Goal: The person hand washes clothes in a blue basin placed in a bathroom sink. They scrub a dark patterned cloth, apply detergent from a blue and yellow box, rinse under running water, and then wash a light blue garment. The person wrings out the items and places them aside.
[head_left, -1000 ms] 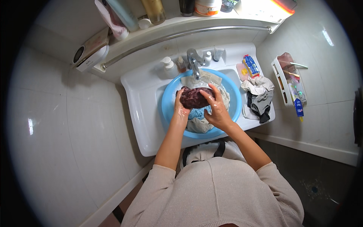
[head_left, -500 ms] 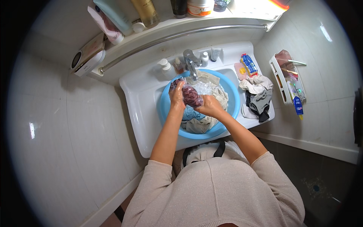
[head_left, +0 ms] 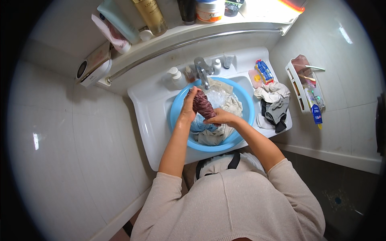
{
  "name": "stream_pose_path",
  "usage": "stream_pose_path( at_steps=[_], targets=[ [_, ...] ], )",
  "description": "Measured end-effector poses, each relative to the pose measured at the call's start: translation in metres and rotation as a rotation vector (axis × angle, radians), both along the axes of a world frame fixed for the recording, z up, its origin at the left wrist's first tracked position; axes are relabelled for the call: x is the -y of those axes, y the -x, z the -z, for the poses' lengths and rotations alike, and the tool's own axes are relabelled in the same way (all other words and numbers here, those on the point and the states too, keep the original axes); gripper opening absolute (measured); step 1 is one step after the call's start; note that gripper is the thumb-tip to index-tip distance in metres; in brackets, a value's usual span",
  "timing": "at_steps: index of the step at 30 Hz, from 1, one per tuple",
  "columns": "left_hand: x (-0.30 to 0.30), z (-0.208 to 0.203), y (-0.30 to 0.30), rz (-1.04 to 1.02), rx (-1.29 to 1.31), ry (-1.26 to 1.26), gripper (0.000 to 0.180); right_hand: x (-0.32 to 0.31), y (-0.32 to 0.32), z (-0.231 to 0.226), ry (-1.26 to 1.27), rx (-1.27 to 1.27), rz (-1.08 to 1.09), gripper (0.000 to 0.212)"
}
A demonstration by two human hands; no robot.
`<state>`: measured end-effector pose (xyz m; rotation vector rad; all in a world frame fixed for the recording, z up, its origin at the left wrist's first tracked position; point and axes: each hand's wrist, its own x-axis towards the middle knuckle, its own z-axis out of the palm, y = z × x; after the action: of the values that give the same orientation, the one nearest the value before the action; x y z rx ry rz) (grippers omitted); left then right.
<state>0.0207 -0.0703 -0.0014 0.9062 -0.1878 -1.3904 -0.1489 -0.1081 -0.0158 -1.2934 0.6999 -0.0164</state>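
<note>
Your left hand (head_left: 188, 107) covers the upper end of the dark red cloth (head_left: 203, 106), and your right hand (head_left: 220, 117) covers its lower end, so you cannot tell how long the cloth is. Your fingers are wrapped behind it, out of sight. The pale laundry (head_left: 217, 132) hides the bottom of the blue basin (head_left: 177, 105). The bottles on the shelf (head_left: 257, 18) are cut off by the top edge. The items in the white wall rack (head_left: 295, 80) are too small to tell apart.

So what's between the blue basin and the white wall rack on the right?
In the head view, a heap of white and grey clothes lies on the sink ledge between the blue basin and the white rack.
</note>
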Motion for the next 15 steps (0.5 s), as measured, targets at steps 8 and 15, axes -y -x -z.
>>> stream_pose_path(
  at_steps=[8,15],
  targets=[
    [-0.003,0.019,-0.018,0.167,0.012,-0.106,0.028,0.036,0.008,-0.033,1.291,-0.146,0.088,0.024],
    [-0.019,-0.032,-0.010,0.816,0.241,-0.154,0.075,0.053,-0.001,-0.053,1.618,-0.070,0.026,0.017]
  ],
)
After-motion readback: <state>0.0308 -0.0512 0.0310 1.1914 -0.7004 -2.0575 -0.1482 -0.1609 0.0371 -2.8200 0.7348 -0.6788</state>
